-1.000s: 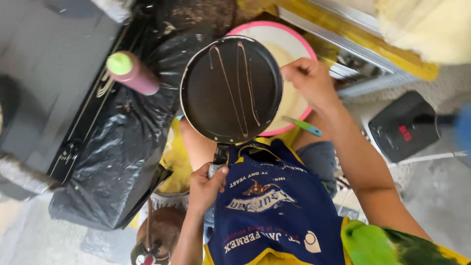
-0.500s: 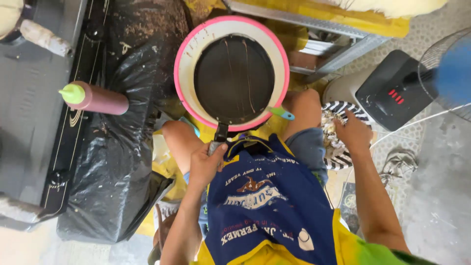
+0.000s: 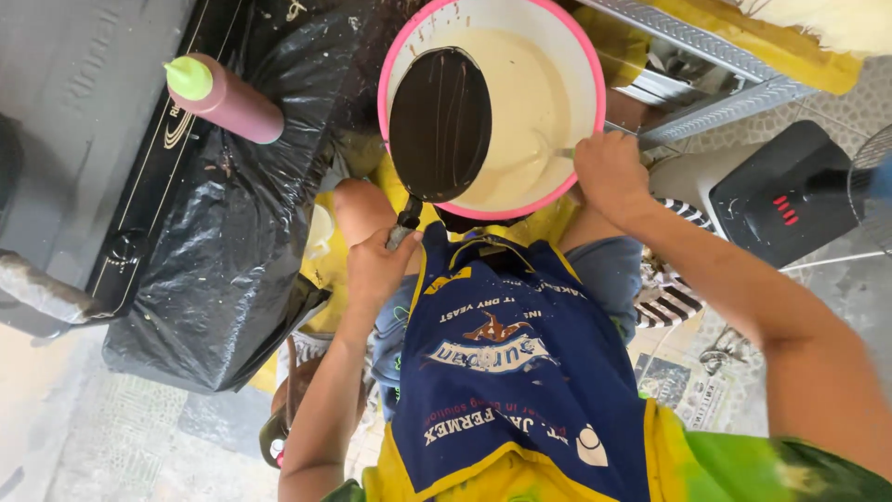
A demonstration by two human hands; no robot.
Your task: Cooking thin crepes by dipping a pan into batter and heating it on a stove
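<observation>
1. Both hands are closed on something: the left hand (image 3: 379,270) is wrapped around the handle of a dark frying pan (image 3: 439,123), and the right hand (image 3: 609,172) is curled around the thin handle of a utensil (image 3: 562,152) at the near right rim of the basin.
2. That pan is tipped steeply on edge, its round dark face held above the left half of a pink-rimmed basin (image 3: 587,70), with pale streaks showing across the face.
3. Judging by the tilt, the step in hand looks like bringing the pan's face to the batter; the next move would call for a steady left wrist and a firm basin, so the pan meets the surface evenly without slopping over the rim.
4. Inside the basin lies pale cream batter (image 3: 530,93), smooth and filling most of the bottom; the utensil's working end is sunk in it and cannot be made out.
5. At the far left, a reddish squeeze bottle (image 3: 228,98) with a green cap lies on its side across black plastic sheeting (image 3: 232,232); its contents are hidden.
6. Right of the basin, on the floor, sits a black appliance (image 3: 780,195) with red marks.
</observation>
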